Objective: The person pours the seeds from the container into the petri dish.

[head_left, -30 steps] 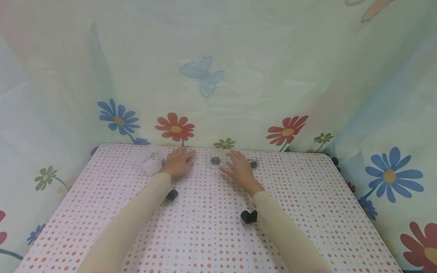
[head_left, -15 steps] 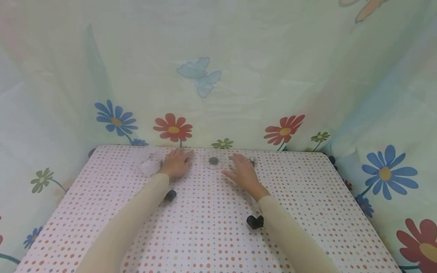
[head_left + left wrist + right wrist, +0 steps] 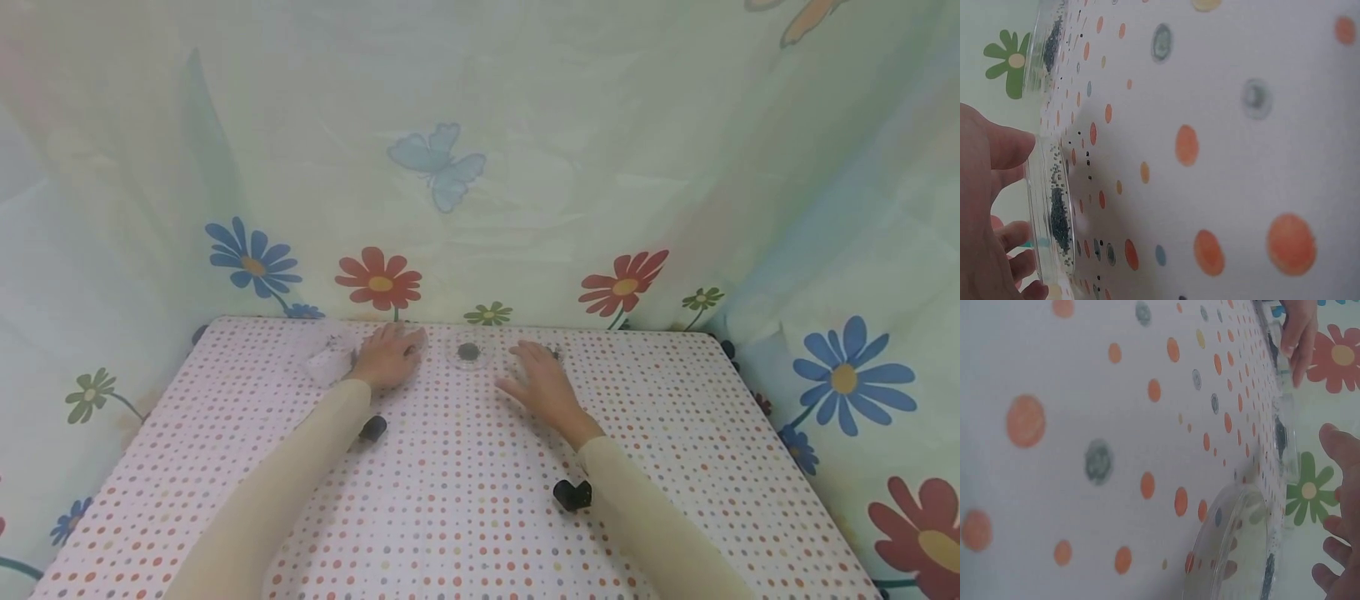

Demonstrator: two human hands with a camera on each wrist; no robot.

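My left hand (image 3: 386,358) is at the back of the table. In the left wrist view its thumb and fingers grip the rim of a clear petri dish (image 3: 1060,219) with dark grains inside. A second petri dish (image 3: 468,354) with a dark patch of grains sits between the hands. My right hand (image 3: 546,385) hovers with fingers spread, touching nothing I can see. Behind it is another patch of dark grains (image 3: 555,353), mostly hidden by the fingers. Below that hand in the right wrist view, a clear round dish or lid (image 3: 1229,550) looks tilted.
Left of my left hand is a white, crumpled-looking thing (image 3: 330,364), its kind unclear. Loose dark grains (image 3: 1089,164) lie on the dotted tablecloth (image 3: 450,500). A flowered curtain (image 3: 525,208) rises behind the table. Black wrist-worn pieces (image 3: 572,495) stick out under the sleeves.
My right hand has drawn back to the right and slightly towards me, away from the middle dish. The left hand stays at its dish. The head view has shifted slightly.
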